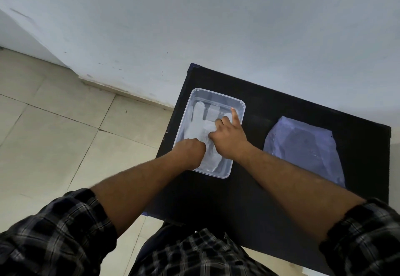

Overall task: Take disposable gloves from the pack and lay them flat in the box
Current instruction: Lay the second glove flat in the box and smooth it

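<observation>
**Both hands pressing a glove down in the clear box**

Checked sleeves [54,239], rolled to the elbow, frame the bottom of the view, and two bare forearms reach from them over a black counter [270,167] set against a pale wall [216,20]. Both hands are inside a clear plastic box [234,163] that sits on the counter's left part. A translucent white glove [195,124] lies flat on the box's floor, its fingers pointing toward the far end. The left hand [190,151] is curled into a loose fist and rests knuckles-down on the glove's cuff end, near the box's near-left corner. The right hand [229,135] rests on the glove's palm area, most fingers bent, with the index finger stretched out toward the box's far-right corner; whether any finger pinches the material cannot be told. To the right, well apart from the box, the pack [303,148], a crinkled bluish clear bag, lies flat on the counter. Beige tiled floor [54,124] shows at left.
</observation>
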